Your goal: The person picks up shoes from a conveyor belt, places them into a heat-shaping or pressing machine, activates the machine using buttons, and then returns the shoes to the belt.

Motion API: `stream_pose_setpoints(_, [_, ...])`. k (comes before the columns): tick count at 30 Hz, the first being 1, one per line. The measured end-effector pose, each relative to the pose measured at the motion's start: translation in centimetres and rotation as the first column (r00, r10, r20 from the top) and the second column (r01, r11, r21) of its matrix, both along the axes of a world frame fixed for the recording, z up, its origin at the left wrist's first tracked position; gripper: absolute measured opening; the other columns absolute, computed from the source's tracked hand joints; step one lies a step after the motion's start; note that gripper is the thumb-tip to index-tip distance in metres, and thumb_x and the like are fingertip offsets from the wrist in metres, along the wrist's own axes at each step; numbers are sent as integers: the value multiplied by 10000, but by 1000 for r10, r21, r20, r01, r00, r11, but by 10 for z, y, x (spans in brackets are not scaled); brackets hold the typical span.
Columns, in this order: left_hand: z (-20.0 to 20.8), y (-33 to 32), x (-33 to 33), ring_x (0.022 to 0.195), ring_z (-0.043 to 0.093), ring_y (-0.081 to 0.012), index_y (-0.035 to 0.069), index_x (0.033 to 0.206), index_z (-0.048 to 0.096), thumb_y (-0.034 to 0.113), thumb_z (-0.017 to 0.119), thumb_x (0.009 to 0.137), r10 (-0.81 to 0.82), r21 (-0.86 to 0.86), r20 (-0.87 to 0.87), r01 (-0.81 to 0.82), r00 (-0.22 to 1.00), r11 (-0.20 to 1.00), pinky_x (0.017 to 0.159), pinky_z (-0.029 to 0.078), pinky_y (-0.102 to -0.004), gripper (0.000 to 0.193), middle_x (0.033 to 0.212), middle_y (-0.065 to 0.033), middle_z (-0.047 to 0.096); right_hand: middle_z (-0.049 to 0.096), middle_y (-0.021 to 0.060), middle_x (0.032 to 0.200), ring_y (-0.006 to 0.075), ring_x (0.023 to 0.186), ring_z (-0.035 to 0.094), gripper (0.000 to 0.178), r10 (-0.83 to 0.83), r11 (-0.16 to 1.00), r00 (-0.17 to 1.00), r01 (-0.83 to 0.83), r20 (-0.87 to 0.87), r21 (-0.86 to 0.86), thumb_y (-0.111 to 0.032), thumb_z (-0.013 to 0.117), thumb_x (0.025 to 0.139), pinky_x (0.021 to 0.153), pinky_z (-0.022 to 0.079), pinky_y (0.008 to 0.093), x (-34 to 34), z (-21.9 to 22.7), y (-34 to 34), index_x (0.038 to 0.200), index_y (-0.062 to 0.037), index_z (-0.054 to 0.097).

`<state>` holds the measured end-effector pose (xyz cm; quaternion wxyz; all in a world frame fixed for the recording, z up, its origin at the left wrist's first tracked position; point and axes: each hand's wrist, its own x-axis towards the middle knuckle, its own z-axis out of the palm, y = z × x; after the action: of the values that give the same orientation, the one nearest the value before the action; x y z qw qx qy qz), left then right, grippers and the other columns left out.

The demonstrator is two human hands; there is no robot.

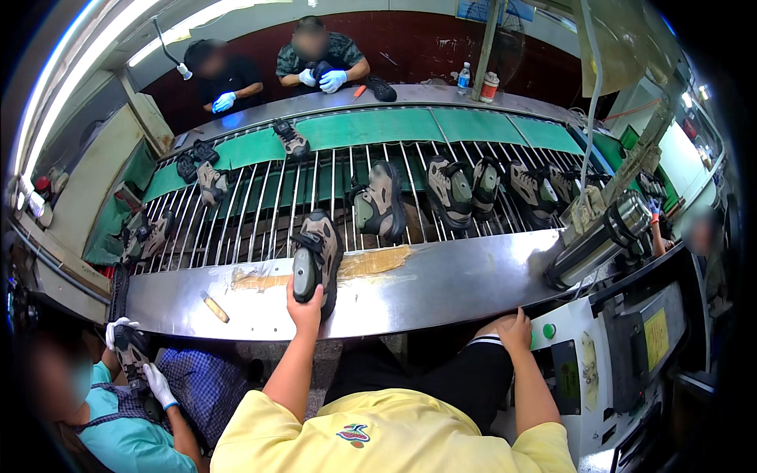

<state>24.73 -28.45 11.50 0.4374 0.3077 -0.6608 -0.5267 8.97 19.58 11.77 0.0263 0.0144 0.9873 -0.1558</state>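
My left hand is closed round the heel end of a brown-and-black sports shoe, holding it toe away from me at the front edge of the metal bench. The shoe has dark laces and a grey-green oval piece at the heel end. My right hand rests by my knee, beside the white machine panel with a green button. It holds nothing that I can see, and its fingers look stretched out. A small yellow-handled tool lies on the bench, left of the held shoe.
Several similar shoes sit on the metal bars of a conveyor. A steel flask stands at the bench's right end. One gloved co-worker holds a shoe at lower left; two others are across the line.
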Motion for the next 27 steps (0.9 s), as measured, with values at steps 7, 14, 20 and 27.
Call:
stream_pose_setpoints(7, [12,-23,-99,1081,560,-331,55,1203,563,279,799,693,315,-189,147,-286,938,940,926,435,-390,606,1170,-153,594,349,223,1430,404,1277,388,985,-325,945,927,328,188,19,-452,740,689,1017,391,500,-11,-16,0,1433,-13,267])
stream_pose_setpoints(14, [-6,-76,-162,1098,563,-353,61,1229,538,348,787,692,292,-234,236,-238,927,943,930,433,-403,658,1192,-183,592,452,242,1320,387,1234,438,1037,-337,940,900,306,278,149,-487,785,632,1006,397,465,-29,6,-20,1395,39,319])
stream_pose_setpoints(20, [-11,-70,-172,1167,527,-331,98,1330,434,286,794,696,146,-213,218,-99,965,972,969,407,-387,754,1265,-193,545,499,233,1279,382,1196,481,817,-299,945,910,240,287,222,-504,760,644,1002,423,405,-36,7,-18,1229,18,530])
stream_pose_setpoints(27, [-17,-72,-176,1206,502,-334,53,1367,376,305,790,698,184,-201,283,-130,941,971,1006,387,-373,827,1310,-206,510,509,210,1281,358,1192,486,809,-283,948,907,215,311,234,-513,747,656,1004,417,407,-38,9,-18,1234,11,535])
